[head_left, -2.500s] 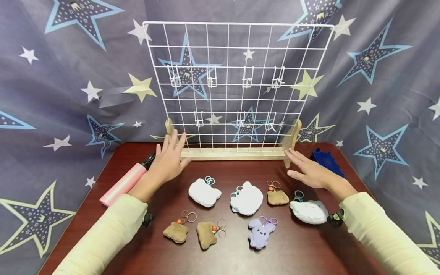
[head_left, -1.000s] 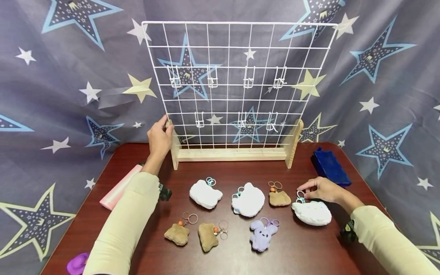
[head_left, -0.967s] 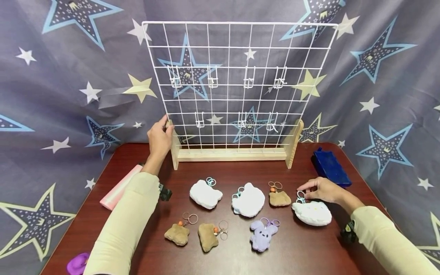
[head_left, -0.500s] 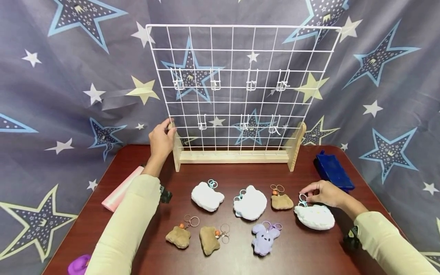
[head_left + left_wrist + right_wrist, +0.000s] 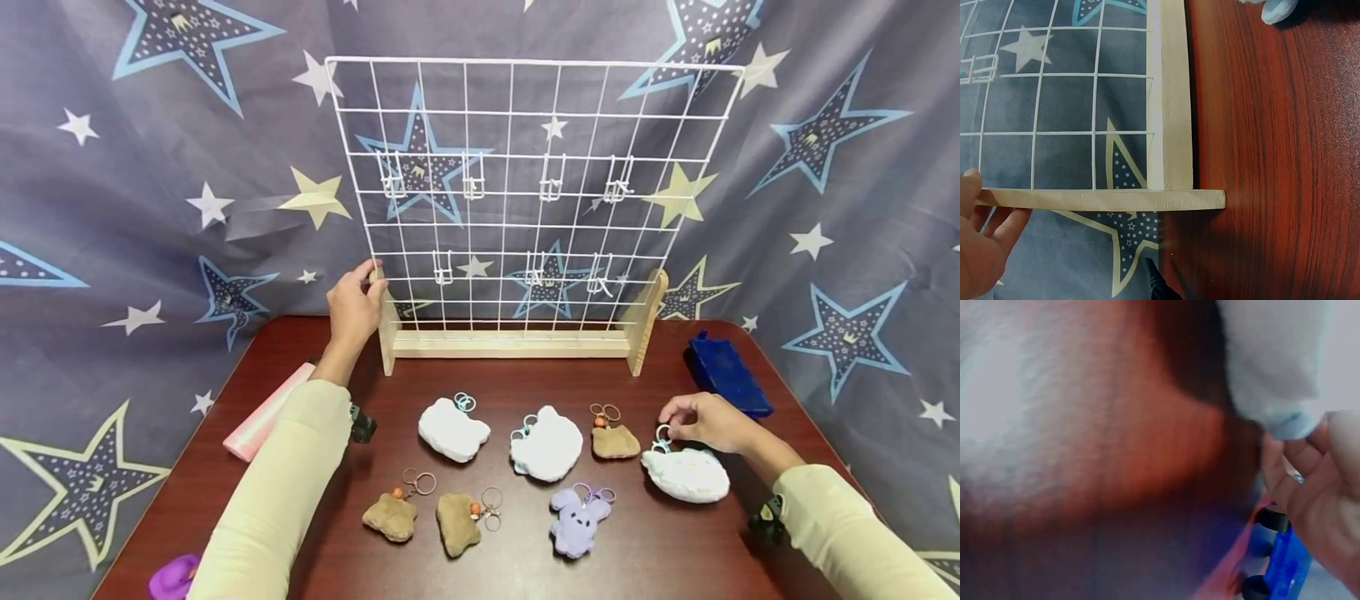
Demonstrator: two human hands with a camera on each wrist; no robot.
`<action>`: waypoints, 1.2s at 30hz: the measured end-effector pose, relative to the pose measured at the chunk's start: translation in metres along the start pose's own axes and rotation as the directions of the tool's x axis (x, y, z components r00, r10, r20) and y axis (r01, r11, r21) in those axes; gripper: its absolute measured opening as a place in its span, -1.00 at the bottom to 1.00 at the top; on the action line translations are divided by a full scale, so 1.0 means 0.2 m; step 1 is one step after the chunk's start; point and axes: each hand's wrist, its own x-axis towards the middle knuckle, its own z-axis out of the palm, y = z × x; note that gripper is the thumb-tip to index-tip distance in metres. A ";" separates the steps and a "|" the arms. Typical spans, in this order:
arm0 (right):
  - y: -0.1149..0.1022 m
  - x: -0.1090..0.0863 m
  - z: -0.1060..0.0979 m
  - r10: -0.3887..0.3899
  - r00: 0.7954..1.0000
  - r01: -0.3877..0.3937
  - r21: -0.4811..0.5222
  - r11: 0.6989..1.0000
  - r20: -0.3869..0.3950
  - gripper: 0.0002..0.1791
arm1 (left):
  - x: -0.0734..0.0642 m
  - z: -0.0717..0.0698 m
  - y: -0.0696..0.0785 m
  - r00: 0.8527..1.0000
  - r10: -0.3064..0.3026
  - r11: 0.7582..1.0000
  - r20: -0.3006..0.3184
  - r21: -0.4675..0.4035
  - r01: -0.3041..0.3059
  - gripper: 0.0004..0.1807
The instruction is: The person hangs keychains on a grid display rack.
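Note:
A white wire grid rack (image 5: 510,61) stands upright in a pale wooden base (image 5: 510,344) at the back of the table. My left hand (image 5: 354,307) grips the top of its left wooden upright (image 5: 1110,200), with fingers and thumb on either side. At the right, my right hand (image 5: 708,421) pinches the light-blue key ring (image 5: 663,432) of a white plush keychain (image 5: 688,476). In the head view that plush lies on the table. The right wrist view is blurred, with the white plush (image 5: 1272,362) above the curled fingers.
Two more white plush keychains (image 5: 453,430), several brown ones (image 5: 457,523) and a lilac bunny keychain (image 5: 577,523) lie in front. Several white hooks (image 5: 550,190) hang on the grid. A blue case (image 5: 729,375), pink cylinder (image 5: 266,412) and purple object (image 5: 172,577) lie near the edges.
Both hands were spread beside the base's two ends. The left now grips the left upright; the right has come down and taken the white plush's key ring. Little differs over the last second.

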 end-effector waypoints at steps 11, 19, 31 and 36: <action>-0.06 -0.05 -0.09 -0.035 0.998 0.036 0.023 0.999 -0.053 -0.76 | 0.00 0.00 0.00 1.000 -0.013 1.000 0.000 0.010 0.013 -0.62; -0.11 -0.05 -0.14 -0.009 0.996 0.010 0.016 1.000 -0.093 -0.75 | 0.00 0.00 0.00 1.000 -0.021 1.000 0.013 0.019 0.020 -0.62; -0.17 -0.02 -0.25 -0.016 0.991 0.017 0.007 1.000 -0.136 -0.77 | 0.01 0.00 -0.01 1.000 -0.017 1.000 0.014 0.020 0.017 -0.61; -0.22 -0.01 -0.30 -0.032 0.987 0.035 0.012 0.999 -0.157 -0.78 | 0.01 -0.01 -0.01 1.000 -0.020 1.000 0.020 0.019 0.019 -0.62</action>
